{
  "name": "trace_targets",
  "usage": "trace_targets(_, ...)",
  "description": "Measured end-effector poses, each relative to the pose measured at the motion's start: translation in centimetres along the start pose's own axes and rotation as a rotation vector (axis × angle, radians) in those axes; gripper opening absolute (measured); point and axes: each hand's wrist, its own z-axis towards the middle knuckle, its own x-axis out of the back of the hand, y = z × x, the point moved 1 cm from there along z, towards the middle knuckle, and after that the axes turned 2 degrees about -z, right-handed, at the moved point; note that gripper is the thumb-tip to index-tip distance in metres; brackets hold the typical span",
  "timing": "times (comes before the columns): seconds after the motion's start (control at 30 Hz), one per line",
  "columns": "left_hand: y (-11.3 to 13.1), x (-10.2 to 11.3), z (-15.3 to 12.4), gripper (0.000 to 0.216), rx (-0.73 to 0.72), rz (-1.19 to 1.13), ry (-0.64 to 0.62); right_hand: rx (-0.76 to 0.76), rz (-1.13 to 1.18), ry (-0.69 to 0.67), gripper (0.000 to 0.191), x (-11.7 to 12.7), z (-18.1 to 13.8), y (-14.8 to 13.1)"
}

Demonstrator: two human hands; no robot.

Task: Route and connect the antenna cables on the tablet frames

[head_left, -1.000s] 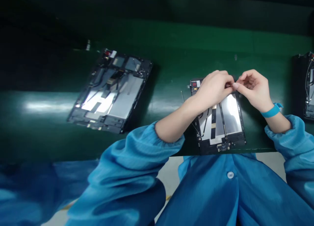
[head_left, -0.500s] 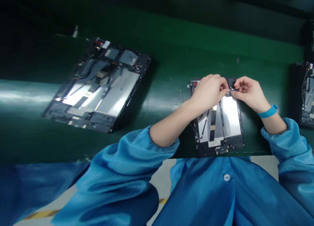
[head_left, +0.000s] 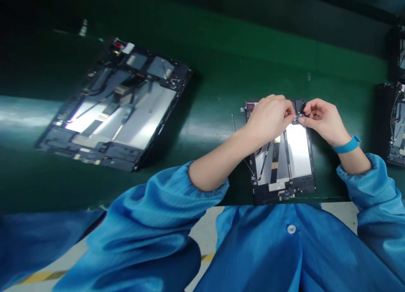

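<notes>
An opened tablet (head_left: 299, 155) lies before me at the table's near edge, its silver backing, dark ribbon cables and small circuit boards exposed. Over its top part, my left hand (head_left: 272, 115) has thumb and forefinger pinched together near the top right corner. Facing it, my right hand (head_left: 322, 118) pinches close to the same spot, a blue band around the wrist. Both sets of fingertips touch a small part there, too tiny and covered to name. A thin wire (head_left: 234, 123) sticks out past the tablet's left side.
A second opened tablet (head_left: 148, 114) lies slanted on the green table (head_left: 218, 89) to the left. More opened tablets (head_left: 397, 136) sit at the right edge. A blue sleeve or garment (head_left: 41, 241) shows at lower left.
Both hands stay pinched at the tablet's top right corner, with hardly any movement. The view has shifted slightly, so the left tablet appears a little farther left and larger.
</notes>
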Motion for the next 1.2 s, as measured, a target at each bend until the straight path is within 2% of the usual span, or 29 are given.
trace_targets(0.27, 0.2, -0.1, 0.2, 0.016, 0.036, -0.015, -0.019, 0.008, -0.099, 0.006, 0.024, -0.1, 0.0, -0.7)
trace_targets(0.37, 0.1, 0.2, 0.1, 0.011, -0.001, -0.043, -0.008, 0.019, -0.180, 0.016, 0.024, -0.4, 0.3, -1.1)
trace_targets(0.5, -0.5, 2.8, -2.1, 0.018, -0.006, -0.074, 0.187, 0.018, -0.255, 0.044, 0.026, -0.6, 0.7, -0.9)
trace_targets(0.57, -1.4, 4.4, -4.3, 0.017, 0.080, -0.046, 0.268, -0.004, -0.170, 0.046, 0.027, -0.2, 0.8, -0.3)
trace_targets(0.6, -2.1, 4.9, -5.6, 0.017, 0.135, -0.031, 0.266, -0.029, -0.091, 0.049, 0.027, 0.1, 0.7, 0.0)
trace_targets(0.63, -2.9, 5.2, -6.9, 0.018, 0.181, -0.022, 0.234, -0.057, -0.008, 0.062, 0.027, 0.5, 0.7, 0.3)
trace_targets(0.7, -4.4, 5.0, -9.3, 0.020, 0.204, -0.041, 0.090, -0.081, 0.100, 0.140, 0.026, 1.2, 0.5, 0.4)
trace_targets(0.77, -5.4, 4.1, -11.3, 0.022, 0.141, -0.088, -0.072, -0.026, 0.090, 0.235, 0.024, 1.3, -0.1, -0.5)
trace_targets(0.8, -5.6, 3.7, -12.1, 0.020, 0.105, -0.095, -0.109, 0.019, 0.054, 0.241, 0.022, 0.8, -0.6, -1.3)
trace_targets(0.87, -5.1, 3.2, -13.2, 0.012, 0.061, -0.057, -0.068, 0.095, -0.044, 0.110, 0.018, -1.0, -1.7, -3.4)
trace_targets(0.97, -3.0, 3.6, -13.9, 0.016, 0.049, -0.034, 0.133, 0.159, -0.234, -0.332, 0.014, -5.4, -3.5, -6.1)
trace_targets(1.03, -1.5, 4.2, -14.0, 0.012, 0.057, -0.156, 0.189, 0.211, -0.360, -0.523, 0.013, -7.7, -4.2, -7.0)
trace_targets(1.1, -0.6, 4.5, -14.1, 0.015, 0.065, -0.291, 0.218, 0.262, -0.441, -0.574, 0.014, -8.6, -4.4, -7.2)
trace_targets(1.2, -0.4, 3.7, -14.6, 0.049, 0.109, -0.372, 0.376, 0.309, -0.448, -0.628, 0.018, -7.9, -4.0, -6.9)
